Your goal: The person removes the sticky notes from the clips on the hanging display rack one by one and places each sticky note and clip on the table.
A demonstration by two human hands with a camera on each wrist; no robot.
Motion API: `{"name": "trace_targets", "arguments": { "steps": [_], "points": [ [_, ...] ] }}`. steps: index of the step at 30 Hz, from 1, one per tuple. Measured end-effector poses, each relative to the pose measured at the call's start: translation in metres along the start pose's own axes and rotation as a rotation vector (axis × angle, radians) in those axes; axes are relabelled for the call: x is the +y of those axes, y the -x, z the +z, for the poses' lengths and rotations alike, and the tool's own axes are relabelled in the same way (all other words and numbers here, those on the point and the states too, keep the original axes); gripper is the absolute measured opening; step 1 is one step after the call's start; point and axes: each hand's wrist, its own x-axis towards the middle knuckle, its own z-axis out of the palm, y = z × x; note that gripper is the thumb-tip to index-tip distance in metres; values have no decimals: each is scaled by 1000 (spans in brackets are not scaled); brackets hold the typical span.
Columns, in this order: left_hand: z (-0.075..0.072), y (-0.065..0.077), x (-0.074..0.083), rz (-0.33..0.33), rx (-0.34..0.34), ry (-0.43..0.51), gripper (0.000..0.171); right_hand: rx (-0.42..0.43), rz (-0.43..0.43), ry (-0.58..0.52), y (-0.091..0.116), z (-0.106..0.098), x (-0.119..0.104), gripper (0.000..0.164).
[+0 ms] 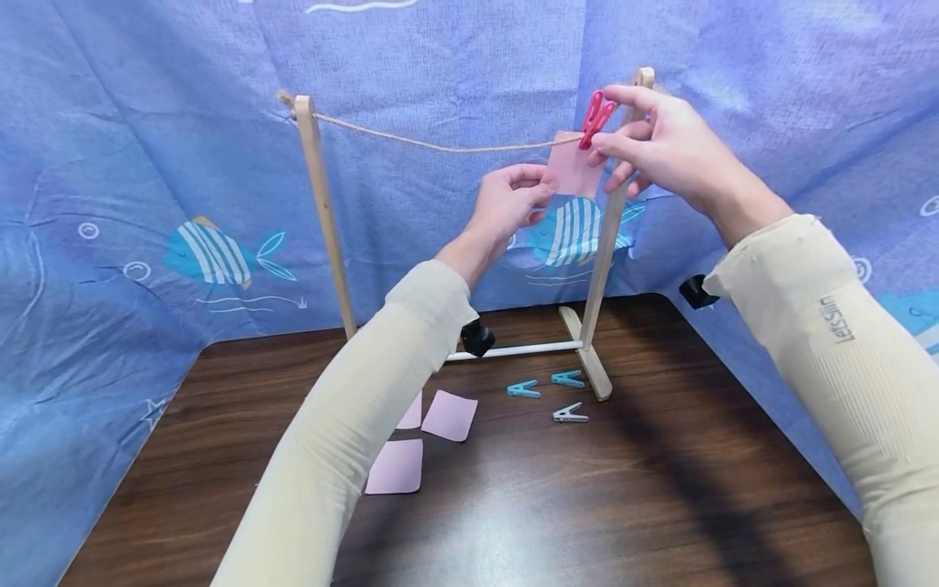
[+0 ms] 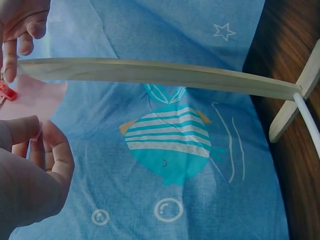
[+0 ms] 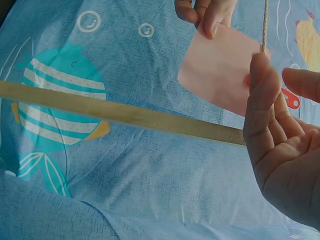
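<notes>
A pink square of paper (image 1: 574, 167) hangs at the right part of the twine line (image 1: 455, 150). A red clothespin (image 1: 596, 122) grips its top edge on the line, handles spread apart. My left hand (image 1: 508, 202) pinches the paper's lower left corner between thumb and fingers. My right hand (image 1: 660, 147) is around the clothespin, with one fingertip right at the handle end and the thumb tip close to the jaws. In the right wrist view, a gap shows between thumb and fingers, and part of the red clothespin (image 3: 292, 100) appears behind them.
A wooden post (image 1: 323, 212) holds the line on the left, another post (image 1: 605, 253) on the right. Pink paper squares (image 1: 450, 416) lie on the dark table (image 1: 587, 505). Two blue clothespins (image 1: 523, 389) and a white clothespin (image 1: 570, 413) lie near the stand's right foot.
</notes>
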Motion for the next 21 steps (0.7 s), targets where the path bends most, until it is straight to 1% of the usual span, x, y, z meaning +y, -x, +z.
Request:
{"name": "trace_targets", "arguments": {
  "steps": [4,7,11,16,21],
  "points": [
    [-1,1,2,-5,-1,4,12,-28,34,-32,-5,-1,-2,74],
    [-2,2,3,-12,-4,10,13,-38,44,-59,-7,-2,-3,74],
    [-3,2,4,-26,-13,17,12,-38,33,-62,-9,-4,-4,71],
    [-4,3,5,-36,-33,18,11,-14,7,-66,-9,-7,-5,61],
    [-5,4,5,-36,-53,3,12,-3,-33,-36,-6,-12,-3,55]
  ]
}}
